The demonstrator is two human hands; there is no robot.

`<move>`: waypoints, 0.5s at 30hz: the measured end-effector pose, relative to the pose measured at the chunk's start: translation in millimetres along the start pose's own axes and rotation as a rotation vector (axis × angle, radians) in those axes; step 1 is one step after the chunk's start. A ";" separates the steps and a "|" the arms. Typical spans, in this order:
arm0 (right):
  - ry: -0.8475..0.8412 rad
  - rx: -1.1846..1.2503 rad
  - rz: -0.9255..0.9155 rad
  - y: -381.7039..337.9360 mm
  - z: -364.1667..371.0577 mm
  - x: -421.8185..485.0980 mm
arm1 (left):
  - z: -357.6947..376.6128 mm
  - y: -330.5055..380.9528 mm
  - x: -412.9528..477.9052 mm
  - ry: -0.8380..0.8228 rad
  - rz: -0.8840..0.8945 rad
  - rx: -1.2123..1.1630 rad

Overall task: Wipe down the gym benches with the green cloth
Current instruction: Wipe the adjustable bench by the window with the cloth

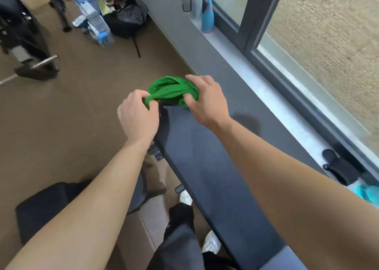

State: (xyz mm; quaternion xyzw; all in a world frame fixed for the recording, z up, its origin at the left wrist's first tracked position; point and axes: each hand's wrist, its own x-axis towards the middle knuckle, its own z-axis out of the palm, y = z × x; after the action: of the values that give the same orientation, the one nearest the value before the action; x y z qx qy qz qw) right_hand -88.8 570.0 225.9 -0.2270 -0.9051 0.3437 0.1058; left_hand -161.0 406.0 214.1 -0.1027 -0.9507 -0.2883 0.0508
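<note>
Over the far end of the gym bench (205, 167), the green cloth (172, 90) is bunched into a loose wad between both hands. The left grip (137, 114) pinches a twisted tail of it between thumb and curled fingers. The right grip (205, 101) is cupped over the other side, its fingers bent into the folds. Whether the wad touches the dark pad or hangs just above it, I cannot tell.

The pad runs from there back toward the person, and by my judgement the wiping of it is only about to start. To do this step well, it seems best to open the wad into a flat fold under one palm and press it down at the far end. From there it can be drawn back in overlapping strokes along the full length, edges included.

Just beside the bench on the right runs a pale windowsill (266, 89) with bottles (202, 13) at its far end. Brown floor (71, 116) lies to the left.
</note>
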 end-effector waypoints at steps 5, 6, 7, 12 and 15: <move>-0.453 -0.526 -0.310 21.4 59.8 31.5 | 28.6 -42.6 7.1 -0.475 0.105 0.054; -0.438 -0.534 -0.347 28.6 61.1 39.7 | 34.0 -44.1 11.6 -0.500 0.183 0.079; -0.404 -0.511 -0.355 34.6 59.4 49.8 | 39.7 -41.7 19.4 -0.524 0.231 0.102; -0.194 -0.397 -0.152 65.0 51.0 84.7 | 73.1 6.3 59.9 -0.721 0.271 0.111; -0.116 -0.352 -0.077 65.2 54.3 82.6 | 67.8 6.6 61.8 -0.728 0.324 0.094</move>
State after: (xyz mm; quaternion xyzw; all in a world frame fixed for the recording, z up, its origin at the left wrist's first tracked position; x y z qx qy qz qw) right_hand -157.9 621.9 144.9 -0.1870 -0.9638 0.1882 0.0255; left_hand -222.2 459.5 171.1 -0.3441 -0.8903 -0.1775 -0.2397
